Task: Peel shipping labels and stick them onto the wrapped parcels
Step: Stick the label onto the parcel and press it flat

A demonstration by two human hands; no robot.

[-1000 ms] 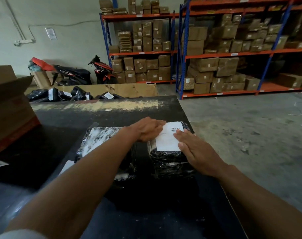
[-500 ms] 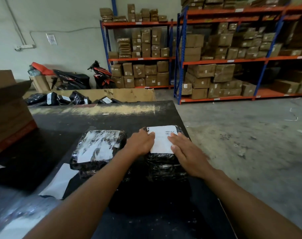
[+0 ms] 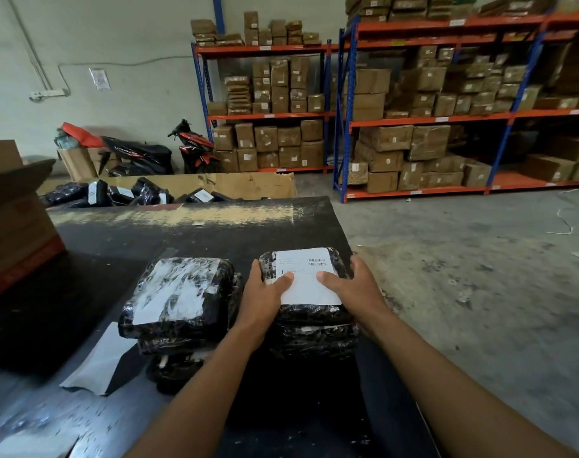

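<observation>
Two stacks of black wrapped parcels stand side by side on the dark surface (image 3: pixel 116 239). On the right stack (image 3: pixel 314 342), the left hand (image 3: pixel 265 299) and right hand (image 3: pixel 357 289) each have their grip clamped on one side of the top parcel (image 3: pixel 314 314), both thumbs pressing its single white shipping label (image 3: pixel 306 289). One white sheet (image 3: pixel 96 361) lies beside the left stack (image 3: pixel 179 299).

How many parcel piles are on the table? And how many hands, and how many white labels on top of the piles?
Parcel piles: 2
Hands, holding the right pile's top parcel: 2
White labels on top: 2
Total: 6
</observation>
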